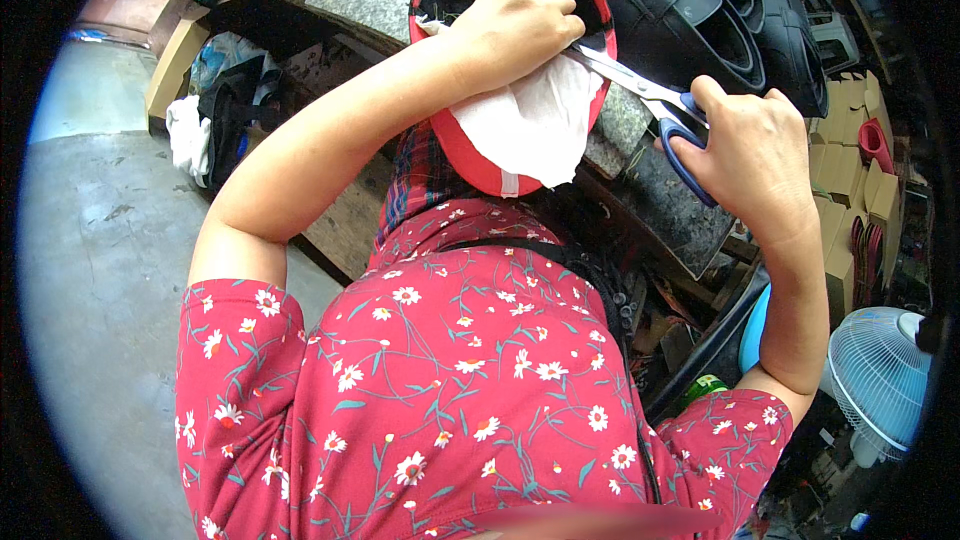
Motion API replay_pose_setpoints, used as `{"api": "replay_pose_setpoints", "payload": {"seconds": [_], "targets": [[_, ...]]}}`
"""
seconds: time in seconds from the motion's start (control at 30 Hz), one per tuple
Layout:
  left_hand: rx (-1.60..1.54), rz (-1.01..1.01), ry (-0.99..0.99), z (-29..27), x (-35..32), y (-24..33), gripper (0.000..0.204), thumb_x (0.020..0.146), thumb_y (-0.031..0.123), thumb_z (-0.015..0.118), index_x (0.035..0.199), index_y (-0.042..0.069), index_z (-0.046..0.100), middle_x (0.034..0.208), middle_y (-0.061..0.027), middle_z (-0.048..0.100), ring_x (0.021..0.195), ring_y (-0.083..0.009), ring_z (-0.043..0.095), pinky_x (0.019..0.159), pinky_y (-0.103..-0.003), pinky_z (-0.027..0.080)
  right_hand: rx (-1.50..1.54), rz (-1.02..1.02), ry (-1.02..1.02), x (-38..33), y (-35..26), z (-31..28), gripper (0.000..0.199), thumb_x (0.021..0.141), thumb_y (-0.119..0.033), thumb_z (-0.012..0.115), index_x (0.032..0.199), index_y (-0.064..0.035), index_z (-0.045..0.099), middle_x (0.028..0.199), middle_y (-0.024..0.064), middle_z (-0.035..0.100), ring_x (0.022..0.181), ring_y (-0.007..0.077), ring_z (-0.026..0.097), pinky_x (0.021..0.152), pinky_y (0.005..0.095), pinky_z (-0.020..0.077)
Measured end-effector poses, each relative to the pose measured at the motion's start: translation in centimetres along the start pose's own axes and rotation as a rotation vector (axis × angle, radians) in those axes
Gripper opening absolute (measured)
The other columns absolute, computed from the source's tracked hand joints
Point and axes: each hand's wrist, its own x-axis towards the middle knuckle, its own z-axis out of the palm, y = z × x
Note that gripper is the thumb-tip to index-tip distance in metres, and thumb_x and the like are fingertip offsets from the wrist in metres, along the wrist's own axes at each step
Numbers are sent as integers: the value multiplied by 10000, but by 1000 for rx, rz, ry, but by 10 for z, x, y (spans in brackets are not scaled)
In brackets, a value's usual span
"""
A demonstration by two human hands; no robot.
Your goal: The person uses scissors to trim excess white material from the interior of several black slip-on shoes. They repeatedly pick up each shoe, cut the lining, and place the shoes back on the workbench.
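A red cap (470, 162) with a black inside lies upturned in front of me, its brim toward my body. A white cloth-like piece (530, 130) hangs out of it over the brim. My left hand (515, 35) is closed over the cap's opening, gripping the white piece at its upper part. In my right hand (750, 140) is a pair of scissors (645, 88) with blue handles, thumb and fingers in the loops. The scissor blades point left into the cap, close to my left fingertips, which hide part of them.
Black strapped footwear (690, 25) sits just beyond the cap on the right. A grey stone slab (365, 0) lies on the bench at far left. Cardboard boxes (840, 160) and a blue fan (880, 385) stand to the right. A dark bag (235, 110) is at left.
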Motion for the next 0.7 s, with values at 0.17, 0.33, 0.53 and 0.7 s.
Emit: {"api": "replay_pose_setpoints", "payload": {"seconds": [0.17, 0.33, 0.53, 0.7], "targets": [[-98, 8, 146, 0, -5, -4, 139, 824, 121, 629, 958, 87, 621, 935, -85, 647, 828, -276, 707, 696, -387, 569, -74, -83, 26, -3, -3, -2, 320, 759, -326, 788, 886, -87, 618, 700, 108, 689, 715, 288, 703, 740, 398, 493], [-234, -108, 131, -2, -10, -6, 181, 831, 158, 633, 982, 60, 618, 970, -111, 669, 856, -319, 691, 733, -418, 555, -82, -91, 70, -9, 1, -5, 332, 740, -331, 800, 885, -99, 612, 703, 101, 692, 712, 280, 699, 721, 397, 477], [-145, -89, 89, 3, -9, 7, 129, 801, 173, 648, 814, 48, 676, 901, -109, 593, 791, -300, 678, 721, -417, 556, -54, -43, 106, -15, 1, -5, 337, 723, -333, 806, 870, -104, 607, 704, 100, 691, 721, 284, 692, 709, 404, 453], [-123, -93, 109, 5, -9, 6, 118, 803, 138, 614, 844, 55, 687, 916, -112, 635, 802, -296, 698, 713, -403, 564, -72, -61, 140, -10, -7, 0, 321, 730, -315, 811, 855, -101, 607, 682, 96, 684, 705, 276, 695, 711, 398, 457]]}}
